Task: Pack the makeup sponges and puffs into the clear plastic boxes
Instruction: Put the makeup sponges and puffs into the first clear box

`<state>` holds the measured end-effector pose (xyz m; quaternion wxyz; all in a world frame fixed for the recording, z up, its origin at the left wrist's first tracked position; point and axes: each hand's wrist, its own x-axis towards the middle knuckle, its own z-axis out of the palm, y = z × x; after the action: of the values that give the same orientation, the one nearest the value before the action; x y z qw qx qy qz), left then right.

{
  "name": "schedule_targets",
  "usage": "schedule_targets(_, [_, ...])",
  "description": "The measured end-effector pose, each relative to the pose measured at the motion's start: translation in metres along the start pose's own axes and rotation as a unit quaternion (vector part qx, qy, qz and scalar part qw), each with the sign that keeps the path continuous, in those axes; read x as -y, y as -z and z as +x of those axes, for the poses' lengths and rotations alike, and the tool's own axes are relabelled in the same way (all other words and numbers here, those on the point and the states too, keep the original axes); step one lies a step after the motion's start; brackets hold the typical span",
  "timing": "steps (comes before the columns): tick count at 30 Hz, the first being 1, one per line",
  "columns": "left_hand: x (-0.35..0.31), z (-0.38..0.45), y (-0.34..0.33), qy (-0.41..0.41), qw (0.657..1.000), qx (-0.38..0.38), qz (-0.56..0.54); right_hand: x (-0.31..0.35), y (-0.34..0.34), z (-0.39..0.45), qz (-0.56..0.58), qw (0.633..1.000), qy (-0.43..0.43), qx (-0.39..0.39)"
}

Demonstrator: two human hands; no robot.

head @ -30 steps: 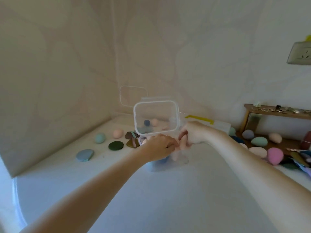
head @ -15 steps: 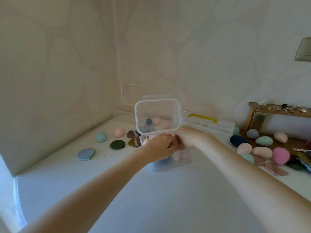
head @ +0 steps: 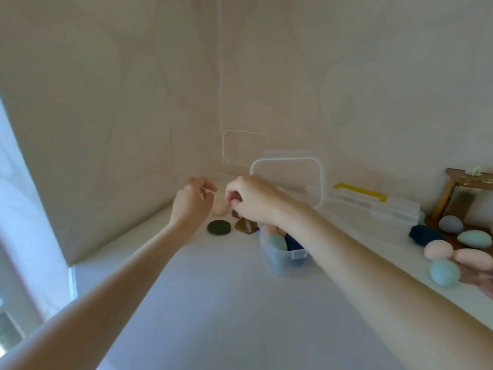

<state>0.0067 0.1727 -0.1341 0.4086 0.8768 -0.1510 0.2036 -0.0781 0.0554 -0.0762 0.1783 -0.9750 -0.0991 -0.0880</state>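
On the white counter [head: 213, 303], the right hand [head: 250, 198] pinches a brown puff [head: 236, 213] left of the clear box [head: 288, 259], while the left hand [head: 193, 202] hovers loosely curled, holding nothing.

both hands [head: 193, 202] off clear box [head: 286, 256], now left of it

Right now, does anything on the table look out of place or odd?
Nothing looks damaged or spilled. The clear plastic box stands open, with sponges inside. Loose puffs, like the dark green round puff, lie unpacked beside it.
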Motion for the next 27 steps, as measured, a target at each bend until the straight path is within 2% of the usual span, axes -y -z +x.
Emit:
schedule_targets(3, [0.053,0.015,-0.005,0.027,0.977,0.145,0.154,0.015,-0.034,0.026,0.011,0.997,-0.026,0.067])
schedule_targets(6, [0.078,0.021,-0.014,0.028,0.963,0.191,0.187,0.019,-0.052,0.038,0.007,0.994,-0.060,0.087])
schedule_targets(9, [0.077,0.021,-0.015,0.037,0.980,0.143,0.132,0.015,-0.055,0.043,0.003,0.992,-0.091,0.083])
schedule_targets(12, [0.066,0.015,-0.009,0.011,0.994,0.097,0.039,0.009,-0.055,0.047,0.036,0.991,-0.115,0.054])
schedule_targets(15, [0.038,0.001,0.003,-0.054,0.994,0.070,-0.070,0.009,-0.048,0.045,0.117,0.987,-0.110,-0.014])
schedule_targets(19, [0.001,-0.007,0.012,-0.099,0.987,0.040,-0.122,0.004,-0.016,0.029,0.185,0.972,-0.123,-0.071])
schedule_targets(23, [-0.035,-0.016,0.002,-0.167,0.967,0.082,-0.173,-0.020,0.021,0.002,0.241,0.954,-0.172,-0.050])
schedule_targets(27, [-0.067,-0.024,-0.008,-0.167,0.949,0.202,-0.172,-0.054,0.048,-0.032,0.273,0.941,-0.198,-0.009])
